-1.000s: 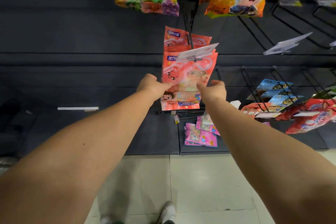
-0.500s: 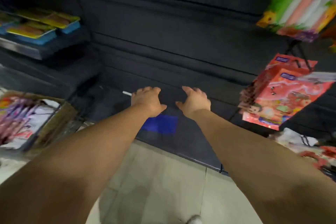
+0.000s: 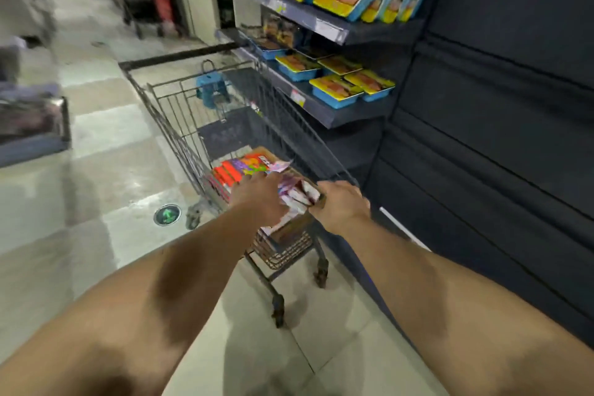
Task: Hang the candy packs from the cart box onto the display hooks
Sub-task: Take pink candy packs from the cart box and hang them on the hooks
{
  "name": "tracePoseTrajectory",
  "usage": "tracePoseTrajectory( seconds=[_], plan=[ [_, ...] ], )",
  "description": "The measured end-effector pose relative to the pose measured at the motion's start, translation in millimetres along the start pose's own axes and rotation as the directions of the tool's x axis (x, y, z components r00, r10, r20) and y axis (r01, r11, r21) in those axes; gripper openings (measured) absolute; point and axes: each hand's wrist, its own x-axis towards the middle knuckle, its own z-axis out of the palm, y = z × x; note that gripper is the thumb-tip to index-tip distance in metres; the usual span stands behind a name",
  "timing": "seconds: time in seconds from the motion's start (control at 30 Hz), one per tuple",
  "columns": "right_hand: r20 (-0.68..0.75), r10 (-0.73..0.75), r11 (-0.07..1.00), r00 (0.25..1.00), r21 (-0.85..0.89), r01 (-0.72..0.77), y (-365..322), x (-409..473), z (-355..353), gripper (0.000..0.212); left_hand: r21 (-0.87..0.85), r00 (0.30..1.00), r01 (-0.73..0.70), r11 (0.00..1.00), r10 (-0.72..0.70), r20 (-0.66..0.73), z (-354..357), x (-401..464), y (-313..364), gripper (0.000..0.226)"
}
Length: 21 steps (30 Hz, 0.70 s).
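- The shopping cart (image 3: 225, 125) stands in the aisle, close to the dark shelving on the right. It is on wheels, so a strong pull on the contents may make it roll away or bump the shelf.
- The cardboard box (image 3: 291, 231) sits in the near end of the cart, with its near corner close to the cart's edge. If the hands press down on this corner, I think the box could tip or slide.
- The candy packs (image 3: 244, 167) lie crowded together in the box: red and colourful ones at the far left, pale pink and white ones (image 3: 297, 196) between the two hands. The packs overlap, so taking one may drag its neighbours out, and they could fall on the floor.
- The left hand (image 3: 257, 199) reaches over the packs from the near left. Its fingers are hidden behind its back, so I cannot tell if they grip anything.
- The right hand (image 3: 342, 204) is at the right edge of the box, fingers curled at the pale packs. Whether it really holds them is unclear because of blur. A weak pinch there could let a slippery pack drop.
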Motion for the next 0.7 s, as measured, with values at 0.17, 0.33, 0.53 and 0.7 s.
tracePoseTrajectory(
  seconds=[0.17, 0.33, 0.53, 0.7],
  plan=[
    [0.059, -0.071, 0.997, 0.996, -0.027, 0.072, -45, 58, 24, 0.061, -0.028, 0.994, 0.107, 0.994, -0.107, 0.005, 1, 35, -58, 0.072],
    [0.070, -0.105, 0.994, 0.992, 0.034, 0.103, -66, 138, 31, 0.059, 0.003, 0.982, 0.184, 0.983, -0.184, 0.037, -8, 96, -88, 0.069],
    [0.134, -0.049, 0.996, 0.990, 0.084, 0.038, -54, 231, 10, 0.058, -0.016, 0.963, 0.260, 0.965, -0.259, 0.072, -24, 180, -107, 0.071],
    [0.210, 0.036, 0.985, 0.977, 0.159, -0.071, -34, 272, 15, 0.062, -0.032, 0.930, 0.310, 0.950, -0.296, 0.216, 2, 229, -115, 0.070]
  ],
)
